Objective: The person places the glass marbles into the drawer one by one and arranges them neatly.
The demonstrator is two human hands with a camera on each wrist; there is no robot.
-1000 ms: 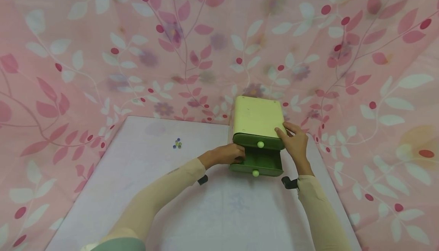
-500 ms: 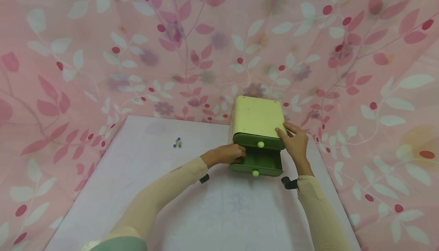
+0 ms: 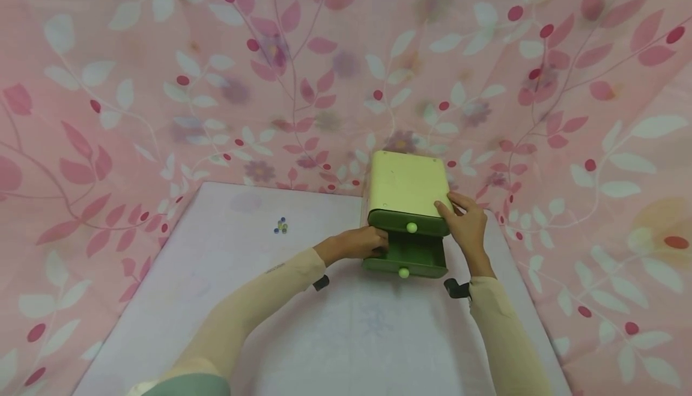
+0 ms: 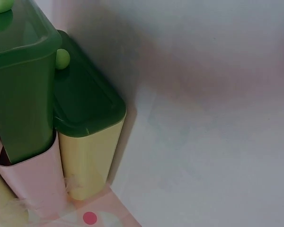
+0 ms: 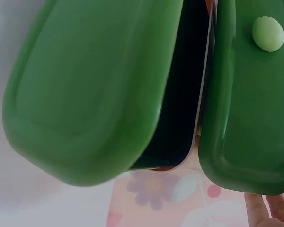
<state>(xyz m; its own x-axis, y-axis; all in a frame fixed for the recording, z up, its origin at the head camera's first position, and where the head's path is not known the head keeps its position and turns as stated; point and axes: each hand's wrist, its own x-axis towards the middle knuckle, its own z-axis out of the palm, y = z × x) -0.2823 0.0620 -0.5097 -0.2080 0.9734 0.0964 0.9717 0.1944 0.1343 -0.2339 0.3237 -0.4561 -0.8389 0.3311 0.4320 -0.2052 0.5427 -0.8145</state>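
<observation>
A small yellow-green cabinet (image 3: 406, 182) stands at the table's far edge. Its upper green drawer (image 3: 409, 223) is closed and its lower drawer (image 3: 406, 259) is pulled out. My left hand (image 3: 361, 243) curls its fingers over the lower drawer's left rim. My right hand (image 3: 464, 220) holds the cabinet's front right top corner, thumb on the top. The left wrist view shows the pulled-out drawer (image 4: 20, 90) beside the closed drawer front (image 4: 87, 104) and the cabinet side (image 4: 91, 161). The right wrist view shows the pulled-out drawer (image 5: 85, 90), the upper drawer's knob (image 5: 268, 33) and my fingertips (image 5: 270, 213).
Several small marbles (image 3: 280, 226) lie together on the pale table (image 3: 243, 300), left of the cabinet. Pink leaf-patterned cloth (image 3: 270, 83) hangs behind and on both sides of the table.
</observation>
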